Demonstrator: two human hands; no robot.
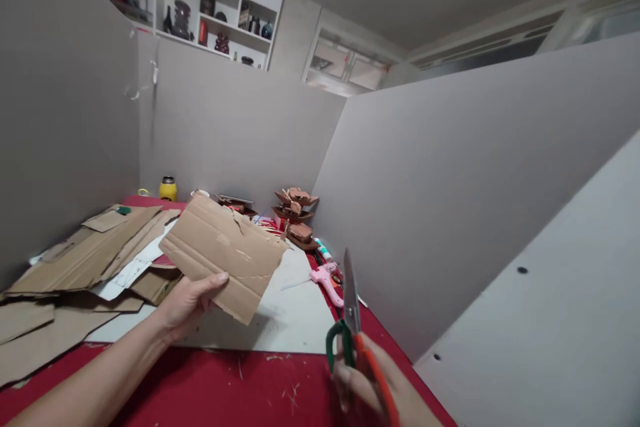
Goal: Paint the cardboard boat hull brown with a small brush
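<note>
My left hand [193, 303] grips a torn-edged piece of brown cardboard [220, 247] by its lower edge, thumb on the near face. The piece is tilted up above a white board [295, 320] on the red table. In my right hand [365, 377] is a pair of scissors [351, 307] with one green and one orange handle. Its blades point up and look closed together, apart from the cardboard. Part of my right hand's fingers is hidden behind the handles.
Cardboard sheets [95, 247] are heaped on the left. A pink glue gun [327, 283] lies along the right side, near several small brown model boats [297, 213]. A yellow bottle [168, 189] stands at the back. Grey partitions [240, 120] enclose the red table [225, 387].
</note>
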